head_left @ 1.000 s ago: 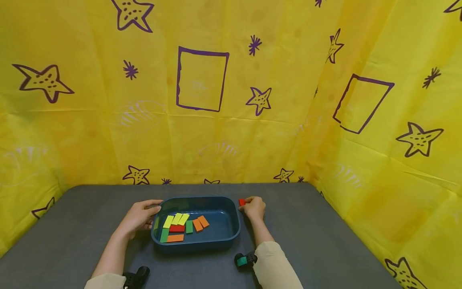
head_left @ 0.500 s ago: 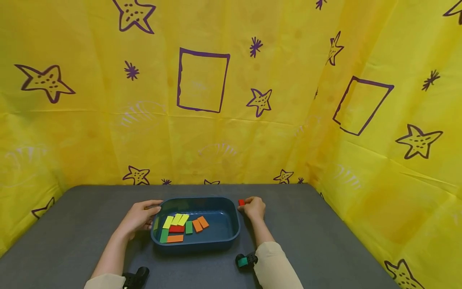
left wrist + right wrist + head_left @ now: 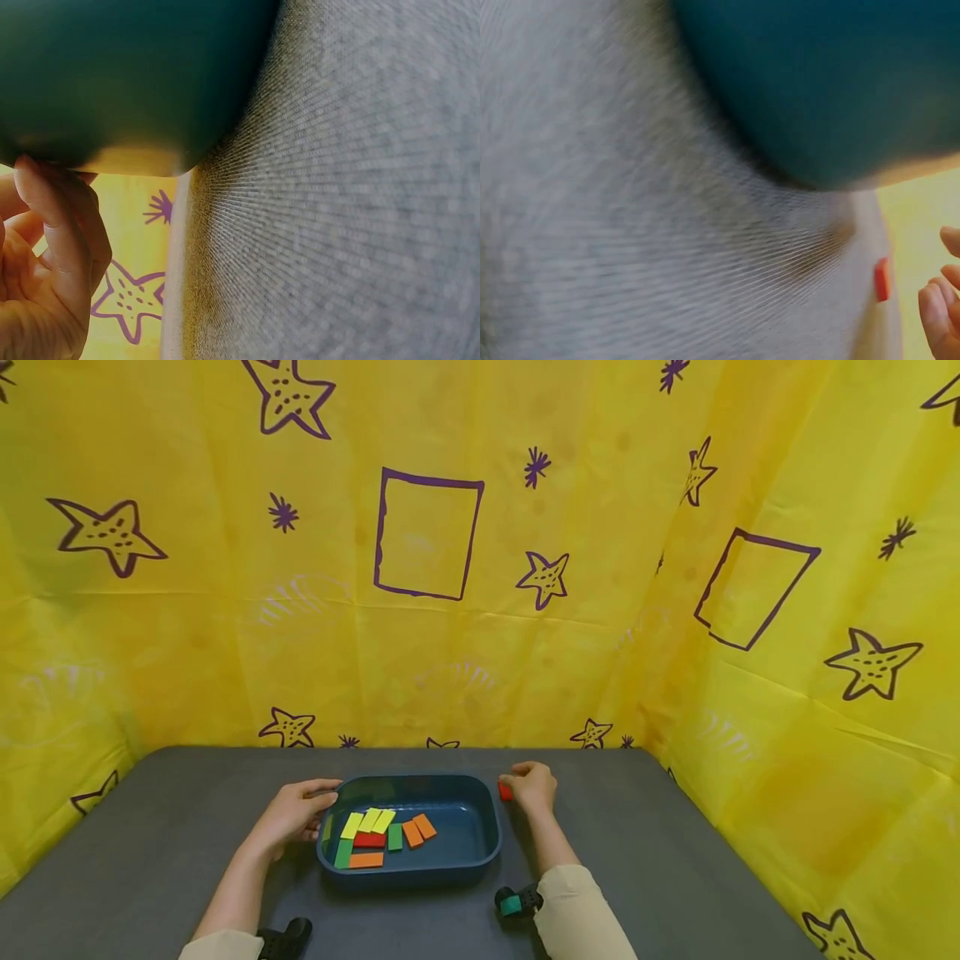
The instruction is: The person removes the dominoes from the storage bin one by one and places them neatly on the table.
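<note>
A red rectangular block (image 3: 883,279) lies on the table, right of a dark blue tray (image 3: 408,877). My right hand (image 3: 534,787) hovers over this block in the head view and partly covers it. From the right wrist, the fingertips (image 3: 934,304) stand apart from the block, with a gap between. On the opposite side, my left hand (image 3: 291,814) touches the tray's left rim with thumb and forefinger, fingers along the outer wall. In the left wrist view a fingertip (image 3: 28,169) meets that wall. Inside the tray lie several flat yellow, green, red and orange blocks (image 3: 369,840), mostly toward the left.
A grey cloth-covered table (image 3: 645,860) carries the tray. Yellow hangings (image 3: 450,635) with purple drawings rise at its back and sides. A black wrist strap device (image 3: 517,902) sits on the right forearm and another (image 3: 285,939) on the left.
My right hand's fingers have come away from the red block and risen slightly above it. The left hand and tray stay in place; the head view has tilted slightly.
</note>
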Available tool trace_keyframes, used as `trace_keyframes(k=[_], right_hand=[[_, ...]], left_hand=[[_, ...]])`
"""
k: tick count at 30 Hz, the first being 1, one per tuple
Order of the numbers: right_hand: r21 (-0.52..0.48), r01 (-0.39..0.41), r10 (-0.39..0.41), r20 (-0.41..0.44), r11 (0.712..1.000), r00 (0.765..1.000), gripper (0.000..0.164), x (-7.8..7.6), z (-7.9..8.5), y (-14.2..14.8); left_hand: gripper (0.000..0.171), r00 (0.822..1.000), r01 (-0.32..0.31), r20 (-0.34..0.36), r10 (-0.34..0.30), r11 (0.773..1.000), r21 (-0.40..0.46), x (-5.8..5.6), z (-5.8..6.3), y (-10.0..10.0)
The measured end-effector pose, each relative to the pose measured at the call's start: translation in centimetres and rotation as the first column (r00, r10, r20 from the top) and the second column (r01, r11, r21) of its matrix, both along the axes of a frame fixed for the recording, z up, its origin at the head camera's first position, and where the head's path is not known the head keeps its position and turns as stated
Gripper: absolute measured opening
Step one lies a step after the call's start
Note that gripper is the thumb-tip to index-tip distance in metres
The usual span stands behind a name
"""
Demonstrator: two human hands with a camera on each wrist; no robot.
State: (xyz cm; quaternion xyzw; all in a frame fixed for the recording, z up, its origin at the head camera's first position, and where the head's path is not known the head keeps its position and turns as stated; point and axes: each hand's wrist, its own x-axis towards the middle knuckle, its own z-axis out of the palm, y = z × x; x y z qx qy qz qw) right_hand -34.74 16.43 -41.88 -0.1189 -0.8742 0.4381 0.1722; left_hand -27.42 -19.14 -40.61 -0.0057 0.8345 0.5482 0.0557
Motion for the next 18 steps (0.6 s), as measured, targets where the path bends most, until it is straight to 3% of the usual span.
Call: trace_keyframes(k=[10, 18], right_hand=[[-0.097, -0.065, 0.062, -0.042, 0.993, 0.997, 0.022, 0.9, 2.7, -1.6], [-0.151, -0.210, 0.200, -0.078, 0.966, 0.977, 0.025, 1.3, 3.6, -3.4]], left_hand=[[0.047, 1.000, -0.005, -0.005, 0.005, 1.000, 0.008, 0.1, 0.0, 0.1], [0.046, 1.000, -0.004, -0.006, 0.004, 1.000, 0.015, 0.2, -0.1, 0.1]])
